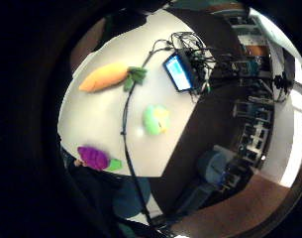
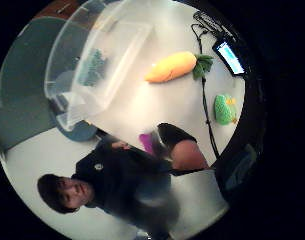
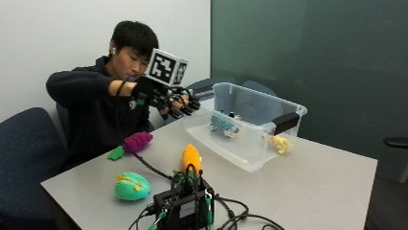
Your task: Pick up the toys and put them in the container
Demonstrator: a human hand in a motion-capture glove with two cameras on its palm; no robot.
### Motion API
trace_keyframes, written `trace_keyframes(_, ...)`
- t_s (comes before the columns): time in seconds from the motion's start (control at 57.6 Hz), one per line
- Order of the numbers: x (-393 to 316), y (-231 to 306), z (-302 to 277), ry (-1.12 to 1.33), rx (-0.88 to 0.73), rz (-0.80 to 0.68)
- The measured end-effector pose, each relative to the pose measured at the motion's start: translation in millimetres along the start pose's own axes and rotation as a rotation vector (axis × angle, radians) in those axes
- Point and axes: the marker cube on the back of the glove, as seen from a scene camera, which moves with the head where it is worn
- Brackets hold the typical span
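On the grey surface [image 3: 331, 177], taking the clear container [image 3: 252, 125] as the landmark, a green toy [image 3: 132, 186] lay farthest to its left, near the front edge. A purple grape toy [image 3: 136, 142] sat left of the container too, close to the person's body. An orange carrot toy [image 3: 190, 157] lay between the green toy and the container, just in front of the container's near wall, beside a small black device [image 3: 182, 207] with a screen. The gloved right hand [image 3: 171, 101] hung in the air just left of the container's rim, its fingers [image 3: 187, 108] loosely curled and holding nothing. Inside the container lay a blue toy [image 3: 222, 124] and, at its right end, a yellow toy [image 3: 279, 143].
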Motion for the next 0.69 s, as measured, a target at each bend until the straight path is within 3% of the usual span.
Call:
trace_keyframes(0.364,-1.3,-100.1,84.3,0.085,-0.237,0.051)
trace_keyframes(0.694,-10.1,-115.3,126.9,-0.012,-0.211,-0.068)
